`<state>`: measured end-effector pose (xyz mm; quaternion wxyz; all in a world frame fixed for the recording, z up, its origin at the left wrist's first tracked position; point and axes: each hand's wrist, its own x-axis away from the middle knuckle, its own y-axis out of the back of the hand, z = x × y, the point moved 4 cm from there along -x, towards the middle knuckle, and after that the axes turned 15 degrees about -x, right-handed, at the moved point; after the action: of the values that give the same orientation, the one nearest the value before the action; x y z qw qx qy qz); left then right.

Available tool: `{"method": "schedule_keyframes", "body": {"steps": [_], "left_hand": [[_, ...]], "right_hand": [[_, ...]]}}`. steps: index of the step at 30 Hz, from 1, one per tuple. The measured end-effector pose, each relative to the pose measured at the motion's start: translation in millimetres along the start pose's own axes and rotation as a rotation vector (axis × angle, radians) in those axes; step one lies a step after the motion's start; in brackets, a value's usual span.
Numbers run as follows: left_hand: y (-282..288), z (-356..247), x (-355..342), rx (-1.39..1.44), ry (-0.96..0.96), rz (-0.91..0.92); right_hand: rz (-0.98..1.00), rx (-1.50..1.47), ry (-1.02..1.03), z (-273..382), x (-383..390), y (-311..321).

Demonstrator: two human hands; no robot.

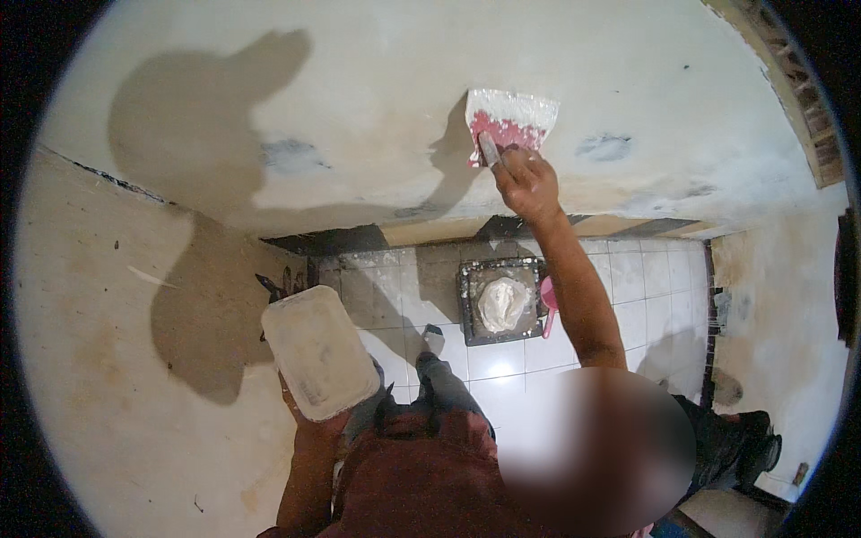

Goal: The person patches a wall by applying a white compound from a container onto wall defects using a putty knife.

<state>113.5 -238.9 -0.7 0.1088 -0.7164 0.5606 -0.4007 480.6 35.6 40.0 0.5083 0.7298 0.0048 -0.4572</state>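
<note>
My right hand [529, 184] is closed around a red putty knife [505, 133]. Its wide blade is coated with white paste along the far edge and lies against, or very close to, the pale wall [386, 81]. The thumb or a finger is smeared with white. Lower left, my left hand [316, 429] supports a pale rectangular plastic tub or lid [320, 352] with greyish smears on its flat face. Most of that hand's fingers are hidden behind it.
On the white tiled floor [498, 363] stands a black square tray [465, 314] holding an open plastic bag of white paste or powder [503, 303]. A pink dipper [549, 305] rests beside it. Grey patches [604, 147] mark the wall. Dark clothing [731, 448] shows at lower right.
</note>
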Motion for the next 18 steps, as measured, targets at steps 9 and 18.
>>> {"method": "schedule_keyframes", "body": {"steps": [9, 18], "left_hand": [[14.5, -2.4, -14.7, 0.113, 0.029, 0.076], [7.1, 5.4, -33.4, 0.06, 0.024, 0.066]], "right_hand": [[0.197, -0.106, -0.109, 40.9, 150.0, -76.1], [-0.253, 0.088, -0.005, 7.9, -3.7, 31.3]]}}
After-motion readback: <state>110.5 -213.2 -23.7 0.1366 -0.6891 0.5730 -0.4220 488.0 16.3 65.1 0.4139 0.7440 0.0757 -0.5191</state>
